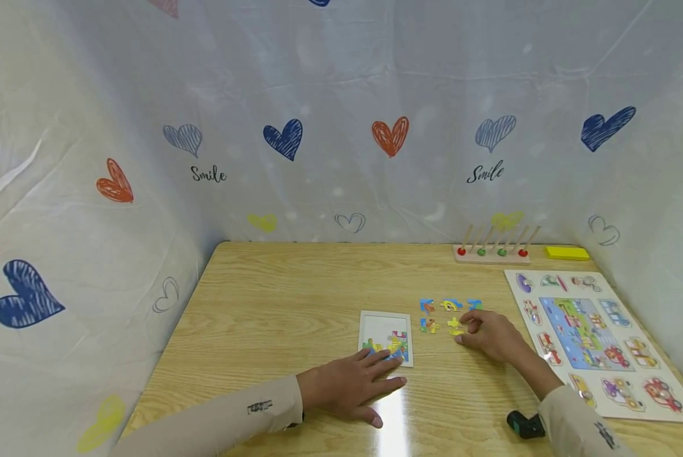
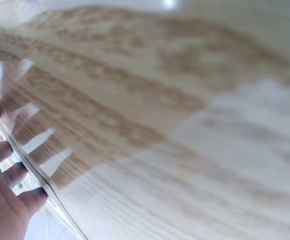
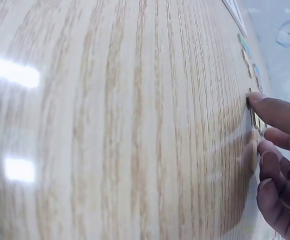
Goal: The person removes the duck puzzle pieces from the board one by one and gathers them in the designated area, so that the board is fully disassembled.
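Note:
A small jigsaw puzzle board [image 1: 386, 315] with a pale frame lies on the table, its lower part filled with colourful pieces. My left hand [image 1: 355, 385] lies flat with spread fingers, the fingertips over the board's lower edge. To the board's right, my right hand [image 1: 492, 336] pinches a yellow puzzle piece [image 1: 454, 325] between thumb and finger, down at the table surface. In the right wrist view the thumb [image 3: 272, 111] touches the piece's edge. Loose pieces lie nearby: a blue-and-red piece [image 1: 427, 306], a yellow-and-blue piece [image 1: 451, 305], a blue piece [image 1: 475, 304] and a multicoloured piece [image 1: 429, 325].
A large picture peg board [image 1: 604, 406] lies along the right side. Behind it stand a wooden peg stand [image 1: 492, 256] with red and green beads and a yellow block [image 1: 567, 253]. A black object [image 1: 525, 425] sits by the right sleeve. A patterned curtain [image 1: 341, 127] surrounds the table.

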### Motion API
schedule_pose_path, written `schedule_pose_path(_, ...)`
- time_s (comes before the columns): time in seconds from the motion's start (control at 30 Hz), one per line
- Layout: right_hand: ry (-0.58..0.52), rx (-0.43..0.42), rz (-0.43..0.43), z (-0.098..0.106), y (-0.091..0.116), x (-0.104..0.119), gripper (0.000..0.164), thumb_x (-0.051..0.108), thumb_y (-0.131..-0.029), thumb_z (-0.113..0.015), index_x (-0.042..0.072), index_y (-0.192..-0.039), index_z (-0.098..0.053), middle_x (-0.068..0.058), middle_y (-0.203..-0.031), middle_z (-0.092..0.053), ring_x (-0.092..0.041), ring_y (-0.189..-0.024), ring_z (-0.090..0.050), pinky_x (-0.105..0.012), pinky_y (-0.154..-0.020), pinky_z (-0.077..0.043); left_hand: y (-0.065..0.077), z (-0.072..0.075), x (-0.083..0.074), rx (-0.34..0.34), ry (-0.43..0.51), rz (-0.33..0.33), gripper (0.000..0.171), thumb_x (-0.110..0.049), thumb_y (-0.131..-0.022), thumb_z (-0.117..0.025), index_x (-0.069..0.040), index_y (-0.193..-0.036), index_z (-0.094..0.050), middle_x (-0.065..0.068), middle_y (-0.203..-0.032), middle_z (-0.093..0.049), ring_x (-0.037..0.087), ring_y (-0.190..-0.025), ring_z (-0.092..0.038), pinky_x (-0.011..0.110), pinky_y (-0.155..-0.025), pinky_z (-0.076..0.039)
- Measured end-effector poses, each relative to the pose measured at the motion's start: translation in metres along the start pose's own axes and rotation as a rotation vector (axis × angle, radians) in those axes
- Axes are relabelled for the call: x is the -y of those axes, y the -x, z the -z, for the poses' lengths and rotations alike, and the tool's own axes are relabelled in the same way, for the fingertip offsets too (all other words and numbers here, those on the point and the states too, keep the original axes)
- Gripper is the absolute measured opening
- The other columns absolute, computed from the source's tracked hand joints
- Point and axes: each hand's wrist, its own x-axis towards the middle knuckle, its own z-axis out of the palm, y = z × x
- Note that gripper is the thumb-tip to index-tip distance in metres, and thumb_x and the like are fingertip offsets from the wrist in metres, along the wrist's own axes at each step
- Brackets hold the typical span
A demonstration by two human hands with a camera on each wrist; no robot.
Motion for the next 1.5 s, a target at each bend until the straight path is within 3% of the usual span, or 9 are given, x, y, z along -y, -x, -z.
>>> schedule_pose_path(0.97, 0.013, -0.008, 0.017, 0.001, 0.0, 0.004, 0.036, 0.03, -0.085, -0.081, 0.007, -0.111, -0.07, 0.003, -0.086, -0.064, -0.012, -0.069, -0.052, -0.03, -0.063, -0.042, 0.001, 0.008, -0.003, 0.029, 0.002, 0.012, 0.076, -0.068, -0.101, -0.027, -0.023, -0.162, -0.021, 0.008, -0.169, -0.015, 0.028, -0.155, -0.021, 0.043, -0.122, -0.028)
schedule_pose_path(1.23, 0.002, -0.036, 0.082, 0.003, -0.001, 0.004, 0.033, 0.027, -0.088, -0.078, 0.006, -0.112, -0.069, 0.001, -0.086, -0.065, -0.012, -0.07, -0.053, -0.03, -0.064, -0.043, 0.001, 0.006, -0.003, 0.004, -0.012, 0.009, 0.076, -0.068, -0.101, -0.028, -0.023, -0.162, -0.023, 0.008, -0.169, -0.017, 0.027, -0.154, -0.023, 0.043, -0.122, -0.029)
schedule_pose_path(1.5, -0.022, -0.034, 0.126, 0.005, -0.004, 0.013, 0.035, 0.027, -0.093, -0.074, 0.003, -0.118, -0.068, 0.0, -0.088, -0.064, -0.01, -0.062, -0.046, -0.026, -0.056, -0.037, 0.001, 0.005, -0.003, -0.001, -0.001, 0.004, 0.076, -0.067, -0.101, -0.028, -0.023, -0.162, -0.022, 0.009, -0.169, -0.016, 0.027, -0.154, -0.022, 0.043, -0.122, -0.029)
